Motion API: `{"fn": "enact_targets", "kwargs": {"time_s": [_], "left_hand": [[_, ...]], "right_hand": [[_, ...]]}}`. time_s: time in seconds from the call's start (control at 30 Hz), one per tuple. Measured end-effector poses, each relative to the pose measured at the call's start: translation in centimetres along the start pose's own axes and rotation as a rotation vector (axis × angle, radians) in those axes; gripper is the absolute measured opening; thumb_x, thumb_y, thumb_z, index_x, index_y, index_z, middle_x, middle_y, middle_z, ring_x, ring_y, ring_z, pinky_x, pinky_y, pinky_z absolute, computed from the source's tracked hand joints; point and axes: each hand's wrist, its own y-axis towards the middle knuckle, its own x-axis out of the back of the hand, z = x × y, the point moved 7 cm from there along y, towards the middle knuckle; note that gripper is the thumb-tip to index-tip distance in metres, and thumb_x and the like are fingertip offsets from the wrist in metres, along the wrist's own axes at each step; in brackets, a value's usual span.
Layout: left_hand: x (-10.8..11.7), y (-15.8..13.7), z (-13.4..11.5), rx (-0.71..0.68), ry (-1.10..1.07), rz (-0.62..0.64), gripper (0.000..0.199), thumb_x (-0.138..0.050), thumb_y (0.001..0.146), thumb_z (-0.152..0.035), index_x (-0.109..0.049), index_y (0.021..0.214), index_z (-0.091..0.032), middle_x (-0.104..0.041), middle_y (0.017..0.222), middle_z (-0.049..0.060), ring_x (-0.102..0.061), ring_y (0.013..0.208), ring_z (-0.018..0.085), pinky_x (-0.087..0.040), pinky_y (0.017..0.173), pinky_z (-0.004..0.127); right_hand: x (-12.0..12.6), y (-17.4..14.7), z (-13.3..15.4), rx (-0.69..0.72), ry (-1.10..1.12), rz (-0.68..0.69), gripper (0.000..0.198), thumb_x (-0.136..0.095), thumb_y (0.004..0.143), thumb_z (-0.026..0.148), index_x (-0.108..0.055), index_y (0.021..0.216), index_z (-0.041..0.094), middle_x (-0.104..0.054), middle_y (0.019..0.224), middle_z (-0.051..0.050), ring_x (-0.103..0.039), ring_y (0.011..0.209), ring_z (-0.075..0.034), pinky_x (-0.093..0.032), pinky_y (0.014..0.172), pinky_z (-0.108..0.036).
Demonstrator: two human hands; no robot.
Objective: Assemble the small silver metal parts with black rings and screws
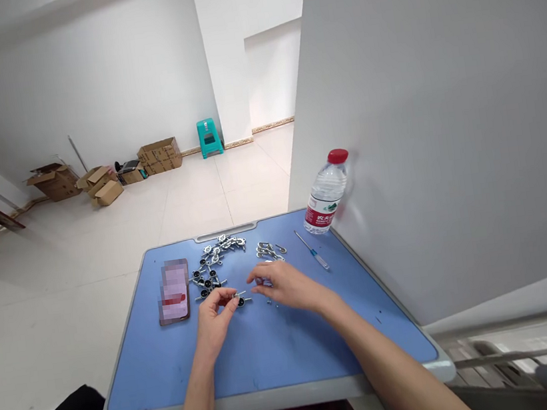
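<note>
My left hand is closed, thumb and fingers pinching a small metal part with a thin threaded stem. A similar piece with a black round face shows right below the fingertips. My right hand hovers just to the right, its thumb and index finger apart with nothing visible between them. Small shiny pieces partly show behind its fingers. Beyond my left hand lies a cluster of metal parts with black round faces, continuing into silver fittings. Several metal hooks lie past my right hand.
On the blue table a phone lies at left and a screwdriver at right. A red-capped water bottle stands against the grey partition. Cardboard boxes and a teal stool are by the wall.
</note>
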Motion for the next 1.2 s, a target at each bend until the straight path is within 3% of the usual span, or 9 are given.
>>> {"fn": "enact_targets", "kwargs": {"time_s": [0.3, 0.43, 0.53, 0.63, 0.83, 1.0, 1.2], "left_hand": [[-0.4, 0.0, 0.0, -0.012, 0.056, 0.038, 0.025, -0.064, 0.076, -0.036, -0.069, 0.09, -0.017, -0.067, 0.082, 0.004, -0.059, 0.076, 0.017, -0.048, 0.073, 0.029], [0.2, -0.1, 0.1, -0.039, 0.104, -0.053, 0.033, -0.06, 0.079, -0.033, -0.065, 0.108, -0.019, -0.065, 0.083, 0.002, -0.056, 0.073, 0.015, -0.048, 0.071, 0.028], [0.8, -0.3, -0.4, -0.094, 0.227, -0.122, 0.026, -0.058, 0.081, -0.03, -0.067, 0.103, -0.02, -0.065, 0.086, 0.003, -0.056, 0.074, 0.015, -0.047, 0.069, 0.028], [1.0, -0.4, -1.0, -0.15, 0.315, -0.137, 0.02, -0.056, 0.082, -0.026, -0.069, 0.096, -0.02, -0.064, 0.087, 0.004, -0.057, 0.075, 0.015, -0.047, 0.069, 0.028], [0.5, -0.6, -1.3, -0.227, 0.438, -0.105, 0.019, -0.051, 0.086, -0.02, -0.067, 0.096, -0.02, -0.064, 0.092, 0.005, -0.059, 0.082, 0.017, -0.049, 0.07, 0.029], [-1.2, -1.2, -1.7, -0.345, 0.657, 0.01, 0.021, -0.058, 0.084, -0.017, -0.065, 0.103, -0.023, -0.063, 0.1, 0.004, -0.058, 0.098, 0.022, -0.049, 0.085, 0.037], [-2.3, -1.5, -1.6, -0.388, 0.811, 0.098, 0.015, -0.056, 0.088, -0.015, -0.062, 0.1, -0.022, -0.062, 0.097, 0.004, -0.056, 0.094, 0.022, -0.046, 0.084, 0.04]], "right_hand": [[-1.7, 0.3, 0.9, 0.122, -0.031, -0.048, 0.01, -0.059, 0.088, 0.017, -0.069, 0.088, 0.019, -0.068, 0.085, -0.003, -0.059, 0.07, -0.013, -0.039, 0.065, -0.023], [-0.4, 0.9, -1.8, -0.07, -0.149, -0.157, 0.013, -0.054, 0.091, 0.016, -0.066, 0.086, 0.017, -0.067, 0.086, -0.004, -0.059, 0.074, -0.014, -0.036, 0.063, -0.023], [0.9, 1.1, -4.6, -0.305, -0.295, -0.182, 0.015, -0.052, 0.091, 0.016, -0.066, 0.087, 0.018, -0.068, 0.094, -0.005, -0.059, 0.074, -0.015, -0.031, 0.059, -0.025], [1.4, 1.3, -6.0, -0.405, -0.397, -0.158, 0.016, -0.05, 0.092, 0.018, -0.067, 0.09, 0.018, -0.069, 0.097, -0.005, -0.061, 0.076, -0.016, -0.03, 0.059, -0.026], [1.3, 1.6, -7.3, -0.477, -0.498, -0.181, 0.021, -0.046, 0.095, 0.022, -0.067, 0.094, 0.018, -0.069, 0.1, -0.007, -0.064, 0.08, -0.018, -0.03, 0.058, -0.027], [1.3, 1.6, -8.0, -0.502, -0.508, -0.201, 0.019, -0.049, 0.094, 0.022, -0.067, 0.094, 0.018, -0.07, 0.098, -0.008, -0.065, 0.081, -0.019, -0.03, 0.058, -0.028], [1.8, 1.2, -7.1, -0.452, -0.441, -0.265, 0.017, -0.05, 0.094, 0.024, -0.067, 0.092, 0.019, -0.07, 0.096, -0.006, -0.064, 0.078, -0.017, -0.03, 0.057, -0.026]]}}
